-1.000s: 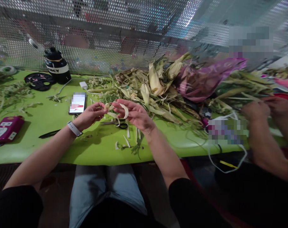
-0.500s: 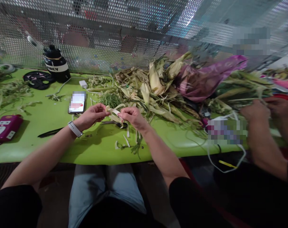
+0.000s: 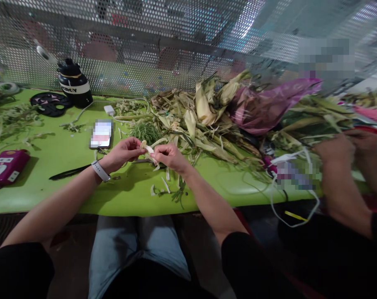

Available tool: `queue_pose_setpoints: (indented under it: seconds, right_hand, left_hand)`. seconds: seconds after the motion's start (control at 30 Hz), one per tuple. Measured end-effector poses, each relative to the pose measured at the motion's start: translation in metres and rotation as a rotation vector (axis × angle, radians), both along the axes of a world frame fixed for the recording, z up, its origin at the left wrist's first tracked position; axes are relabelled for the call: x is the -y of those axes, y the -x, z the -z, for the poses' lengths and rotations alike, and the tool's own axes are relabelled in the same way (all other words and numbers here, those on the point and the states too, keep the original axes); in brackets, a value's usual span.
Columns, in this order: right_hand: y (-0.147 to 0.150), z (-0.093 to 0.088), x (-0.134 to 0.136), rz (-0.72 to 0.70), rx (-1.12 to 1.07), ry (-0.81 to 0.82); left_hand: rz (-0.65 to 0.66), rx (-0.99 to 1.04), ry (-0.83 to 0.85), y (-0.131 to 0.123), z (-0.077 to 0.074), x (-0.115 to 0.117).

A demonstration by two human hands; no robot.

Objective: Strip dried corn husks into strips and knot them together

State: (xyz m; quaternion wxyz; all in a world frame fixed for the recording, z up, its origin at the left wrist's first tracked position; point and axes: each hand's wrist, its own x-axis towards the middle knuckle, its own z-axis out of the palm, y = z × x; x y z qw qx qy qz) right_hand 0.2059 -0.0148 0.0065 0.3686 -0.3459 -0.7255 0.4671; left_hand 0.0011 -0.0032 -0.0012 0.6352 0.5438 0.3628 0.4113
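Between my hands is a pale strip of corn husk (image 3: 149, 148), with a small yellowish knot at its left end. My left hand (image 3: 126, 153), wearing a watch with a light band (image 3: 100, 171), pinches the knotted end. The other end is gripped between the thumb and fingers of my right hand (image 3: 169, 158). Below them, partly hidden, dark-handled scissors (image 3: 141, 160) lie on the green table (image 3: 120, 197). Pale husk scraps (image 3: 166, 185) are scattered in front of my right hand. Just behind my hands sits a bundle of thin green strips (image 3: 144, 133).
A heap of dried corn husks (image 3: 203, 110) and a pink plastic bag (image 3: 253, 109) fill the back. At left are a phone (image 3: 101, 133), a black bottle (image 3: 74, 85) and a magenta power strip (image 3: 8, 167). Another person's hands (image 3: 334, 151) work at the right.
My hands have drawn slightly closer together around the husk strip, and my right hand has shifted a little left and down. The strip still spans both hands.
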Motion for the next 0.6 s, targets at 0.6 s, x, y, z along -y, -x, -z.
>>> queue_pose_setpoints:
  seconds: [0.6]
  right_hand:
    - [-0.0029,-0.0012,-0.0026,0.012,0.157,-0.207]
  left_hand:
    - [-0.005,-0.062,-0.067,-0.003,-0.0006,0.0036]
